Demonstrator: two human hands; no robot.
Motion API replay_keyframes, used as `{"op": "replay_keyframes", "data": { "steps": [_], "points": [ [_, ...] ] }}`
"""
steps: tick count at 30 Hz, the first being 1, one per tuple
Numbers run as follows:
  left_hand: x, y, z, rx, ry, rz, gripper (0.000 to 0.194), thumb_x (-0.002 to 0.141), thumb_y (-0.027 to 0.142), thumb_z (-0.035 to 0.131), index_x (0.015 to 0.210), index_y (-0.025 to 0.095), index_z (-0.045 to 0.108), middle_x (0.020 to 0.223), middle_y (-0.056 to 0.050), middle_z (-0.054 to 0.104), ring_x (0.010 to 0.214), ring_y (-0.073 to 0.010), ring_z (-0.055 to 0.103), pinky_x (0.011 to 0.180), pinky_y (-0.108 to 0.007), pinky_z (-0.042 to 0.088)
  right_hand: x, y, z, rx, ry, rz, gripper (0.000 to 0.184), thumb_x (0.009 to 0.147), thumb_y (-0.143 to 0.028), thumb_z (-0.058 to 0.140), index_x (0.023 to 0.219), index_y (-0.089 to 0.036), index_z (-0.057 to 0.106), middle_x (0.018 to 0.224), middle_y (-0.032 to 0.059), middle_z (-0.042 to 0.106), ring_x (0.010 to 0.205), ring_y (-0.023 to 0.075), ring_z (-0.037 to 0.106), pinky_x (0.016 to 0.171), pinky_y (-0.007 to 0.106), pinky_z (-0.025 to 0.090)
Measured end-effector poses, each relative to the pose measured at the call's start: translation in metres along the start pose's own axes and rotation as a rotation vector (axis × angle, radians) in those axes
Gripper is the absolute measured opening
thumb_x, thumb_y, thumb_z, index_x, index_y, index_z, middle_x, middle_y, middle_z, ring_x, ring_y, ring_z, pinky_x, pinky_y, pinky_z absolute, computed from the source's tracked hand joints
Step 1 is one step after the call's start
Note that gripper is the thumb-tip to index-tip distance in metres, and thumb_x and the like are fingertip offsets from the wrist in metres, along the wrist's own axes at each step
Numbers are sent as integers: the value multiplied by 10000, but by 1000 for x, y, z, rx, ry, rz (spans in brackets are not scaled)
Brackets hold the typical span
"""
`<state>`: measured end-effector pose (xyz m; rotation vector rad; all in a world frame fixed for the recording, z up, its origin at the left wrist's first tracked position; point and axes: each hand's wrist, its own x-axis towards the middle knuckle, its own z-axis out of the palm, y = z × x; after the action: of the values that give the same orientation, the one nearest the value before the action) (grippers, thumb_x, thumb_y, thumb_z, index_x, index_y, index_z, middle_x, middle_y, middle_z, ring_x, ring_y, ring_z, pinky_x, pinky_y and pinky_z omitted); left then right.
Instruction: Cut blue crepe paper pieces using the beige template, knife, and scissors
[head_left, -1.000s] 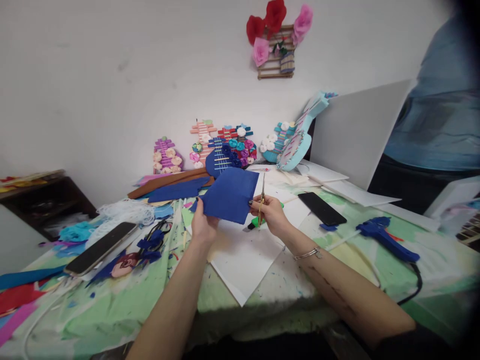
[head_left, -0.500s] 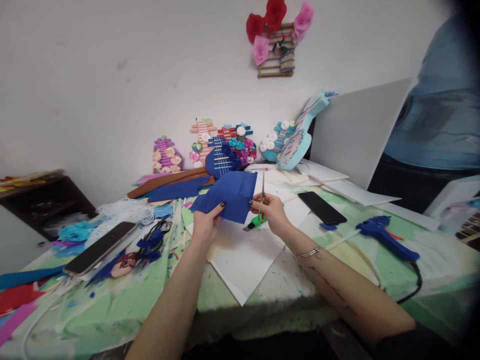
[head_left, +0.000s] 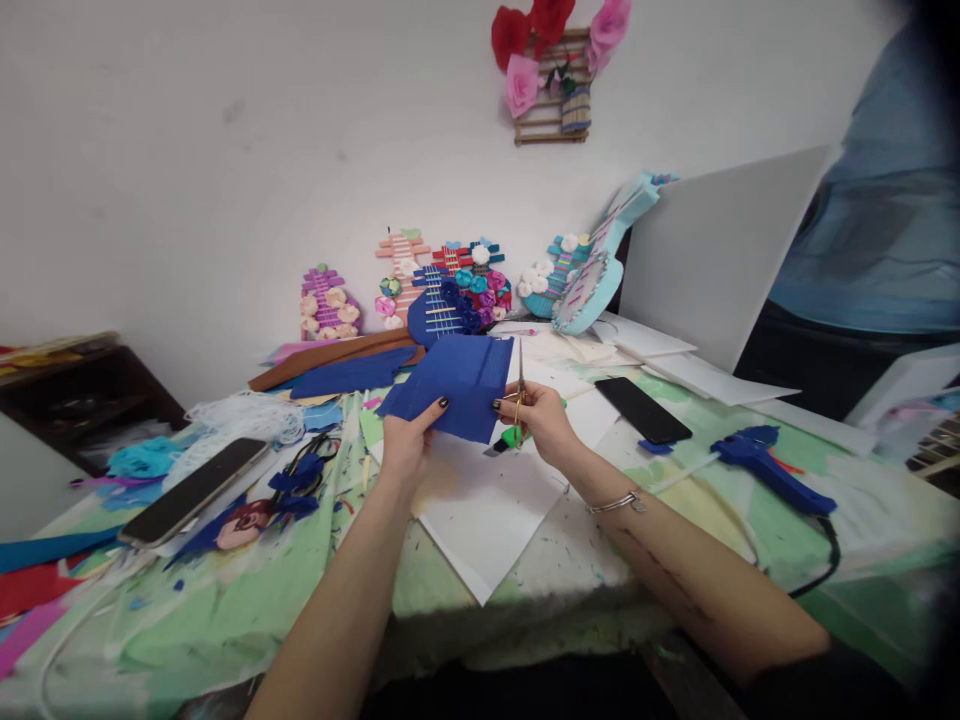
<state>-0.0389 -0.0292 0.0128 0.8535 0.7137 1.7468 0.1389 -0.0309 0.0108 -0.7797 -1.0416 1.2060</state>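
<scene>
A dark blue foam sheet (head_left: 457,385) is held up over the table between both hands. My left hand (head_left: 409,440) pinches its lower left edge, thumb on top. My right hand (head_left: 541,422) grips small gold scissors (head_left: 520,385) with the blades pointing up at the sheet's right edge, and its fingertips also touch that edge. Below the hands lies a white sheet of paper (head_left: 487,510), and a green marker (head_left: 512,438) lies just under my right hand.
A blue glue gun (head_left: 772,472) with a black cord lies at the right, a black phone (head_left: 643,410) beside it. Another phone (head_left: 195,490) lies at the left among blue scraps. Decorated craft guitars (head_left: 442,295) and a white board (head_left: 720,255) stand against the wall.
The blue sheet has dropped lower and tilted flatter. My left thumb has moved onto its front. The scissors stay at its right edge.
</scene>
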Motion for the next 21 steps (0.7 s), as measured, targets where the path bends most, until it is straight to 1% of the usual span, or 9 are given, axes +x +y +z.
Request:
{"op": "replay_keyframes", "data": {
  "steps": [5, 10, 14, 17, 19, 21],
  "points": [
    [1, 1, -1, 7, -2, -11, 552, 455, 119, 902, 967, 145, 696, 996, -87, 750, 883, -222, 707, 723, -279, 584, -2, -2, 1, 5, -17, -13, 416, 443, -304, 891, 739, -152, 640, 580, -17, 645, 549, 130, 619, 539, 244, 492],
    [2, 1, -2, 9, -12, -13, 545, 461, 127, 901, 964, 168, 696, 966, -54, 752, 856, -198, 705, 678, -240, 576, -1, -3, 1, 36, 4, 1, 435, 438, -342, 890, 742, -153, 642, 613, -22, 645, 541, 111, 607, 576, 257, 528],
    [1, 2, -2, 15, -38, -28, 546, 489, 144, 895, 991, 187, 685, 936, -39, 753, 845, -189, 706, 668, -222, 571, -1, -4, 0, 49, 20, 0, 417, 436, -339, 890, 707, -151, 634, 597, -20, 633, 538, 113, 600, 584, 263, 528],
    [-2, 3, -2, 18, -112, -77, 503, 536, 231, 891, 988, 188, 674, 943, -51, 751, 843, -196, 708, 692, -248, 580, -2, -4, 0, 50, 28, -8, 399, 447, -337, 890, 674, -156, 617, 579, -17, 625, 519, 118, 589, 574, 277, 525],
    [-6, 4, 0, 26, -203, -141, 507, 545, 310, 889, 983, 182, 670, 941, -67, 747, 829, -221, 711, 723, -317, 593, -2, -4, 0, 52, 39, -19, 394, 459, -346, 887, 670, -157, 614, 587, -12, 627, 525, 123, 592, 573, 279, 525],
    [-12, 4, 2, 39, -300, -207, 542, 517, 345, 897, 976, 169, 670, 916, -81, 740, 801, -251, 711, 728, -391, 596, -2, -4, 1, 58, 62, -39, 392, 470, -358, 882, 672, -160, 612, 595, -15, 622, 537, 122, 594, 573, 269, 524]
  ]
}}
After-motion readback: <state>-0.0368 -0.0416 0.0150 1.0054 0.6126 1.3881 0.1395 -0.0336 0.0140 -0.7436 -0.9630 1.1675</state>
